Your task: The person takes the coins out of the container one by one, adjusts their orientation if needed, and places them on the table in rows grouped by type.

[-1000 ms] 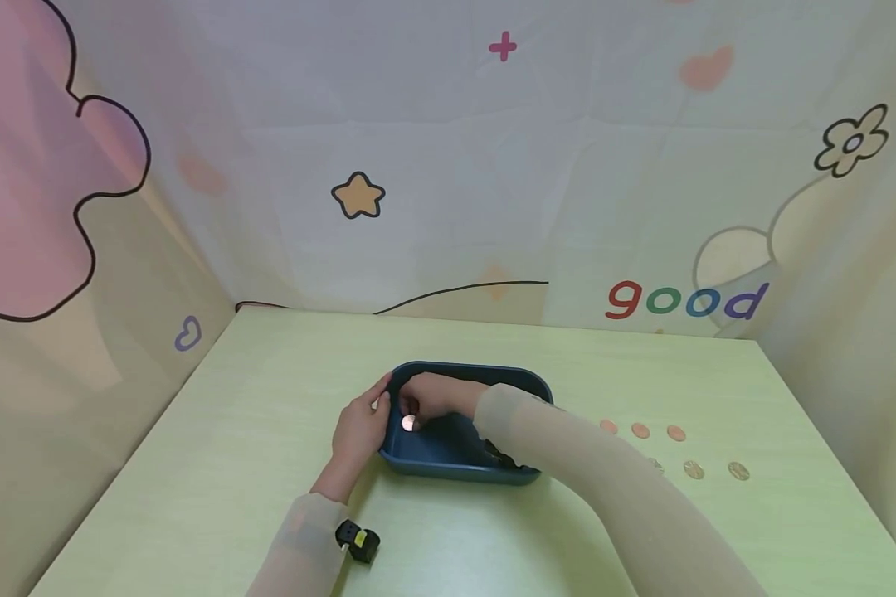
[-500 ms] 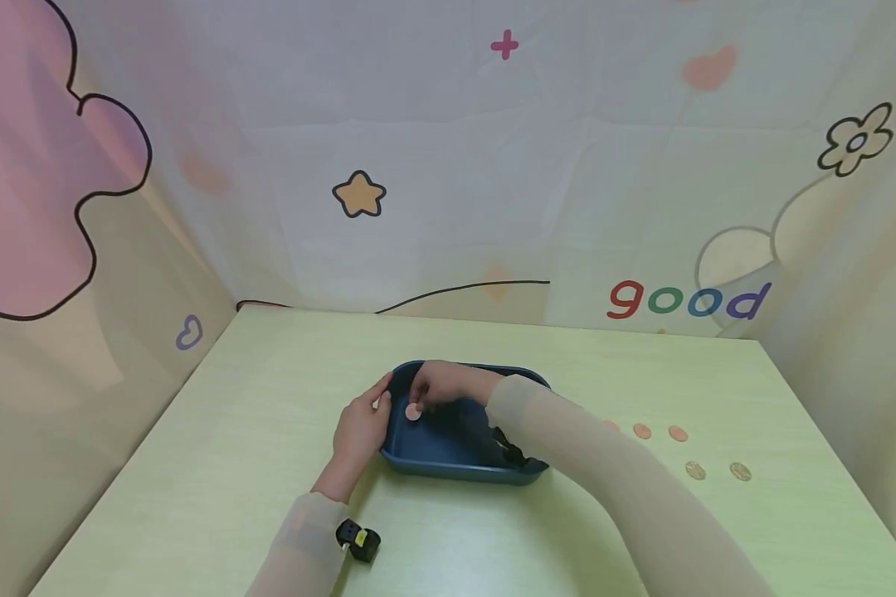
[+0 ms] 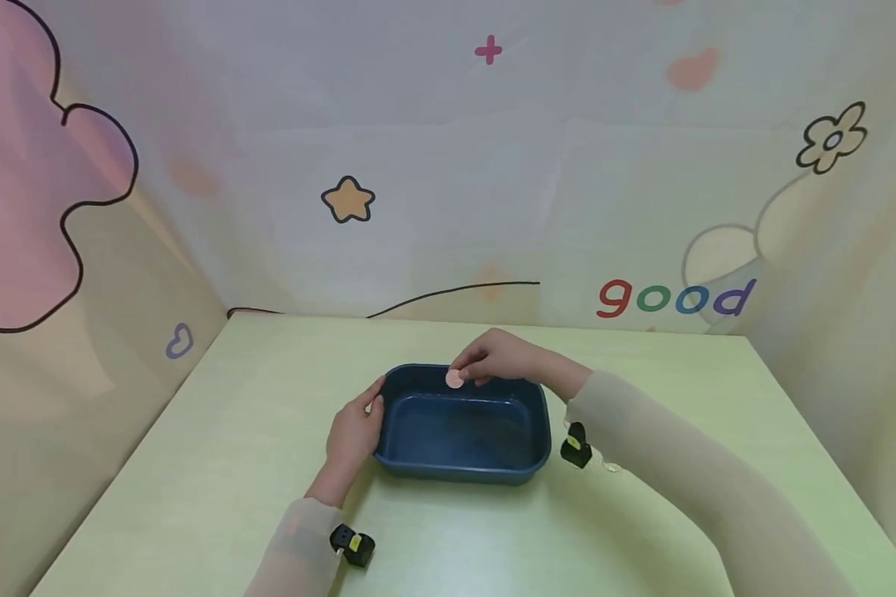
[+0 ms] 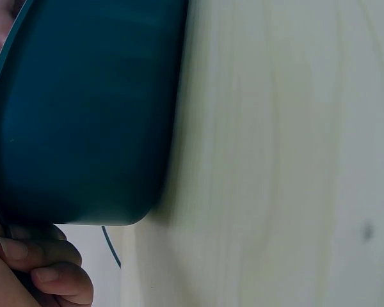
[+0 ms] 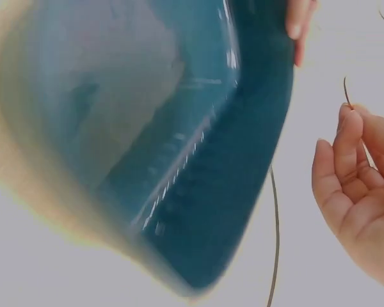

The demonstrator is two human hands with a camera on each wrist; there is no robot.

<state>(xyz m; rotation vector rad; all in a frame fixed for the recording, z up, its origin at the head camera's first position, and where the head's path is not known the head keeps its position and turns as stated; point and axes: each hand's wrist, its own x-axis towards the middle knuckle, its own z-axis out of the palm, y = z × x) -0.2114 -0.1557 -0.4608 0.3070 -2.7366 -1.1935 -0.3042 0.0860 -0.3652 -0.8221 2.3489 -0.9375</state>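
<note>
A dark blue rectangular tray sits on the table in the head view. My left hand grips its left rim, and curled fingers show at the tray's end in the left wrist view. Above the far rim, my right hand pinches a copper-coloured coin between thumb and fingertips. That coin appears nearly edge-on in the right wrist view, held by the right hand outside the tray wall. One pale coin lies on the table beside the right wrist's camera; my right sleeve covers the area behind it.
The pale green table meets a printed cloth backdrop behind and at both sides. Small black cameras are strapped at the left wrist and the right wrist.
My right hand has lifted the coin out of the tray's left part and moved right to above the far rim. The left hand and tray stay put. My sleeve now hides most table coins.
</note>
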